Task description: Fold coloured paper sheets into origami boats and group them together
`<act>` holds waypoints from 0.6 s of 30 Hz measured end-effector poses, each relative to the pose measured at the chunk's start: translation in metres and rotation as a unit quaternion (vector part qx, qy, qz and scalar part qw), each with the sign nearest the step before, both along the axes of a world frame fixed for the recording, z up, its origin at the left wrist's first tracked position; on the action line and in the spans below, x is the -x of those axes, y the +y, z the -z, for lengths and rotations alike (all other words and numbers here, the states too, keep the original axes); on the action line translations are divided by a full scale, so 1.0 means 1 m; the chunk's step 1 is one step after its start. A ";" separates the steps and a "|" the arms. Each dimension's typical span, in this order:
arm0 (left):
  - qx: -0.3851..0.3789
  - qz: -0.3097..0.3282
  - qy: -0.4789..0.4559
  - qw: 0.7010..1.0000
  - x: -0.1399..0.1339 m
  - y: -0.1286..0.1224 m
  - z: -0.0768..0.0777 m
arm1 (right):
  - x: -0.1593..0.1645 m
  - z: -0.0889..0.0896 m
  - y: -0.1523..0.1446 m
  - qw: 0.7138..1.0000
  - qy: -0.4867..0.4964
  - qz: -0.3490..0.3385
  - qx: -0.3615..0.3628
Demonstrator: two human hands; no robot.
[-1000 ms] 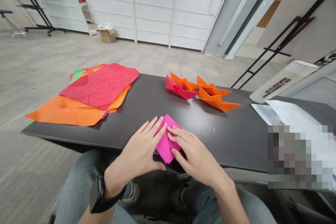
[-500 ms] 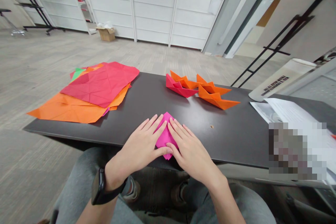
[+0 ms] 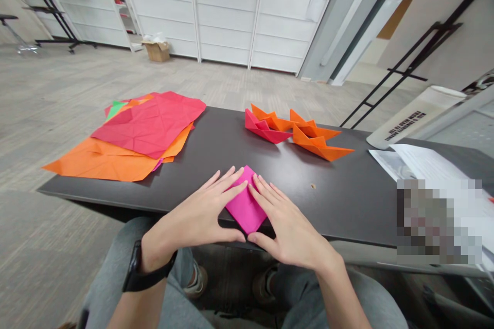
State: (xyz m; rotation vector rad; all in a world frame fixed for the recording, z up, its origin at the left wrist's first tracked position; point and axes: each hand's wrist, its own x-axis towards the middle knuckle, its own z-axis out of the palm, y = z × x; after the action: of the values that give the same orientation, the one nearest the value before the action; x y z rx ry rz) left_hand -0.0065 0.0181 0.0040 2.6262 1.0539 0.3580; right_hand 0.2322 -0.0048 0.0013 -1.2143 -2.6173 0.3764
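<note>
A folded piece of pink paper (image 3: 247,209) lies as a diamond at the front edge of the dark table (image 3: 216,144). My left hand (image 3: 210,205) rests over its upper left side, fingers stretched out and thumb apart near the bottom corner. On the upper right side lie the outstretched fingers of my right hand (image 3: 287,218), with that thumb also close to the bottom corner. Neither hand grips the paper; both are open. The fingertips cover part of its upper edges.
Several folded paper boats, orange (image 3: 322,149) and red (image 3: 268,131), stand beyond my hands. Creased red (image 3: 150,123) and orange sheets (image 3: 104,159) overlap at the left. A white cylinder (image 3: 412,118) and printed papers (image 3: 436,169) lie at the right.
My thumbs have moved off the pink paper down to its bottom corner, and my palms have spread apart. More of the pink paper's surface now shows. The boats and sheets have stayed put.
</note>
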 end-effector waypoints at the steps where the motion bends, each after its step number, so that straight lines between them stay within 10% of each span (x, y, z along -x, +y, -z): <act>1: -0.010 0.004 -0.014 1.000 0.004 0.001 -0.004 | -0.001 0.000 0.000 1.000 0.002 -0.002 0.003; 18: -0.008 -0.078 -0.120 0.990 0.000 0.004 -0.007 | 0.000 0.009 0.007 0.963 0.240 0.118 0.017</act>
State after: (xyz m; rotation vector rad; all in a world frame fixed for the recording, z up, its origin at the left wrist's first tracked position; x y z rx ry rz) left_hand -0.0068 0.0224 0.0113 2.4424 1.1789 0.7002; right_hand 0.2319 0.0025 -0.0079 -1.2421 -2.0401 0.5869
